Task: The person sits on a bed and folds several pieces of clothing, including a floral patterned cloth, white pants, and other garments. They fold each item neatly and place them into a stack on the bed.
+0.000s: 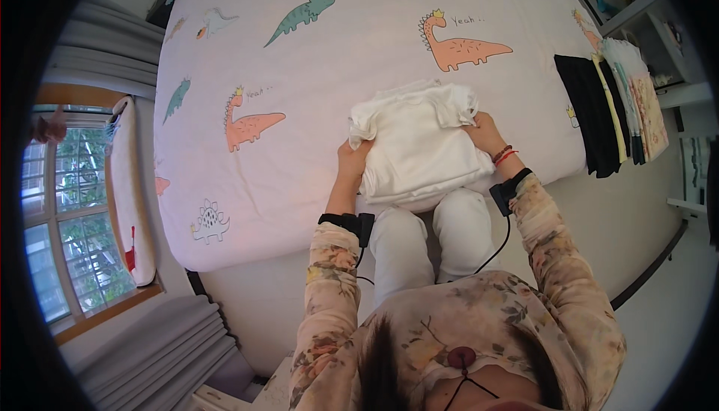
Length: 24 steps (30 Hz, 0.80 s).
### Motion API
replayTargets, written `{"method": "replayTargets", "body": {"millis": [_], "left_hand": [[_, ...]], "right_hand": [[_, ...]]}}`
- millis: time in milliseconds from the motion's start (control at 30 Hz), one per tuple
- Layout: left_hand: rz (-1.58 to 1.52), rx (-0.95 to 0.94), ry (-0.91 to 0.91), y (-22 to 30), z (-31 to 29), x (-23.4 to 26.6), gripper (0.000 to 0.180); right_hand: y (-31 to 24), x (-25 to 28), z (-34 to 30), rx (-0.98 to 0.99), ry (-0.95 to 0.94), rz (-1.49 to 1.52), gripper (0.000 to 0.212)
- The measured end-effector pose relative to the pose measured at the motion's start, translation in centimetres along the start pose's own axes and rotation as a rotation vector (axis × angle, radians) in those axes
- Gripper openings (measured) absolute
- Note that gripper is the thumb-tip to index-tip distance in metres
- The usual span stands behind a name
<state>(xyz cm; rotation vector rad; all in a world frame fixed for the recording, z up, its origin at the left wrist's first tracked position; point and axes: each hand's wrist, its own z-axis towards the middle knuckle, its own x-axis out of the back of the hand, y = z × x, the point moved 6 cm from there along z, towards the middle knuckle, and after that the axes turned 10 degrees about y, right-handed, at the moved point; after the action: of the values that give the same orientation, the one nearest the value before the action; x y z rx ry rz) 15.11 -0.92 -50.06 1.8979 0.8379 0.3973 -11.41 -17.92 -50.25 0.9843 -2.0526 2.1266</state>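
A white garment, seemingly a short-sleeved shirt, lies partly folded on the near edge of the bed, just beyond my knees. My left hand is closed on its left side, below a bunched sleeve. On the opposite side, my right hand pinches the cloth by the other sleeve. The fabric between them is loosely gathered at the top and layered in folds toward me. My fingertips are partly hidden by the cloth.
The bed has a pale pink sheet with dinosaur prints. At its right edge lie several folded clothes, among them black trousers and a floral piece. A window and grey curtains are on the left; shelves stand right.
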Motion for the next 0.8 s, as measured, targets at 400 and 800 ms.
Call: {"method": "replayTargets", "body": {"millis": [400,800], "left_hand": [[0.168,-0.137,-0.092,3.3,4.0,-8.0,0.044],[1.01,-1.211,-0.194,3.0,-9.0,-14.7,0.082]], "right_hand": [[-3.3,9.2,0.9,0.153,0.369,-0.382,0.038],[1.2,8.4,-5.4,-0.31,0.254,0.072,0.036]]}}
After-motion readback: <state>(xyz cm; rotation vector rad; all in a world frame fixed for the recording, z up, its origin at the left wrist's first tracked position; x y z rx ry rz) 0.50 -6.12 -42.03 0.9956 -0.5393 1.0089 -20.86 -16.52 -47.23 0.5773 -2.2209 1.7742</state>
